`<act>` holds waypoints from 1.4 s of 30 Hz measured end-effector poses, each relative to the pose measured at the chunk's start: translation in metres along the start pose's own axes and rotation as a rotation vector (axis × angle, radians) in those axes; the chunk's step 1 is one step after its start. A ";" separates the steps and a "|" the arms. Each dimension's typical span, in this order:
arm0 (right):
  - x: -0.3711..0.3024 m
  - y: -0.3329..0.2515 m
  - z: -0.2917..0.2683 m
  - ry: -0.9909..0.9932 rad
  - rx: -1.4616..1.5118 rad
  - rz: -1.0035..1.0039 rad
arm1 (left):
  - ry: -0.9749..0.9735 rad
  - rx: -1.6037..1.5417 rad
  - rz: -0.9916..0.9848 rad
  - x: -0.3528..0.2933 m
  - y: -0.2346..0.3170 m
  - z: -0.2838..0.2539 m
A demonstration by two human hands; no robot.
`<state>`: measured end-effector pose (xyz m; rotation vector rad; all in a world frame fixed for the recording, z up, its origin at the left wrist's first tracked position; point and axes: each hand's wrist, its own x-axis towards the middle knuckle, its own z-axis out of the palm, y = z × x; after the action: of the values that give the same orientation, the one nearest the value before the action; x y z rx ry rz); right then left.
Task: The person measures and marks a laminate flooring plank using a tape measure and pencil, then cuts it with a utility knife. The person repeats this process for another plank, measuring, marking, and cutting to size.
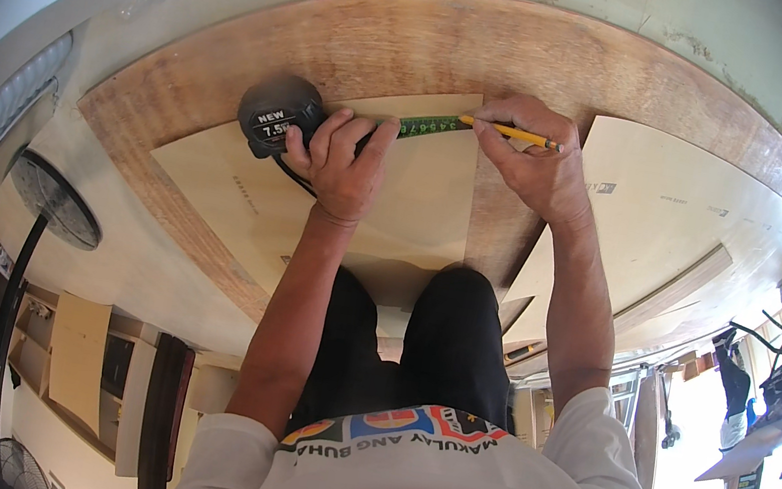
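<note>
My left hand [351,163] is closed around the end of a black tape measure [279,114] and its blade, over a tan board [398,195]. The green blade [432,127] runs out to the right along the board's far part, reaching close to its right edge. My right hand [537,160] pinches a yellow pencil [518,135], which lies nearly level with its left end at the blade's end. A black strap hangs from the tape case beneath my left wrist. The right fingertips hide part of the blade's tip.
Under the tan board is a large reddish-brown plywood sheet [502,44]. To the right lies another tan board [663,184] with a narrow strip [675,292] on it. A stand with a round disc [57,200] rises at the left, near shelves [80,360]. Tools and cables hang at far right.
</note>
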<state>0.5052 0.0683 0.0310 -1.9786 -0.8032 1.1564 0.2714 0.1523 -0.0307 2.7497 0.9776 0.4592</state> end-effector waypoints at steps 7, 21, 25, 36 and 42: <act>0.001 -0.004 0.000 -0.018 -0.004 0.022 | 0.000 0.002 0.003 0.001 0.000 -0.001; 0.001 -0.005 0.002 -0.009 -0.033 -0.010 | 0.003 -0.009 0.002 0.002 0.001 -0.001; 0.001 -0.003 0.003 0.015 -0.042 -0.040 | -0.009 -0.014 -0.005 0.002 0.001 -0.002; 0.000 -0.001 0.004 0.014 -0.049 -0.053 | -0.008 -0.026 0.000 0.000 0.000 -0.002; -0.001 0.001 0.005 0.042 -0.037 -0.081 | -0.006 -0.042 0.002 0.002 0.001 -0.002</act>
<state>0.5004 0.0680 0.0291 -1.9747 -0.8810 1.0571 0.2725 0.1525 -0.0277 2.7133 0.9531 0.4657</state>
